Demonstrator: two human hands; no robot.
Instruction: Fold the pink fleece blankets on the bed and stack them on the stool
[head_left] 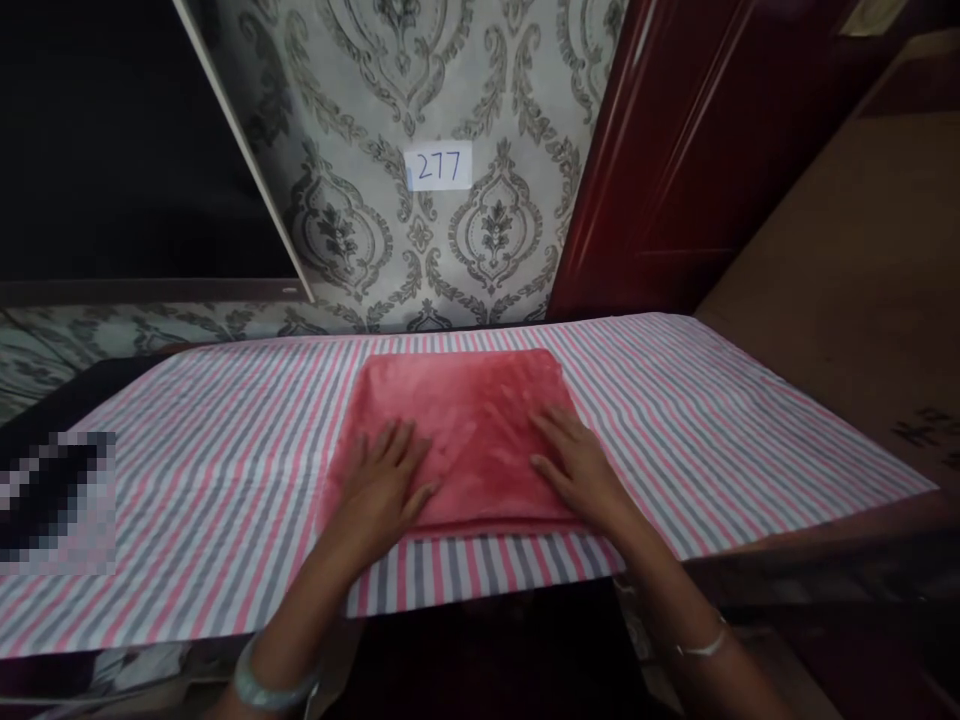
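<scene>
A folded red plush cloth (pixel 469 420) lies in a neat rectangle on a table covered by a pink, grey and white striped sheet (pixel 225 450). My left hand (pixel 384 488) rests flat on the cloth's near left part, fingers spread. Flat on the near right part lies my right hand (pixel 574 462), its fingers also apart. Neither hand grips anything. A pale bangle sits on my left wrist and a thin bracelet on my right.
A patterned wallpaper wall with a white label reading 277 (pixel 438 167) stands behind the table. A dark red door (pixel 675 150) is at the back right, a brown board (pixel 847 270) at the right. A blurred patch (pixel 56 500) covers the left edge.
</scene>
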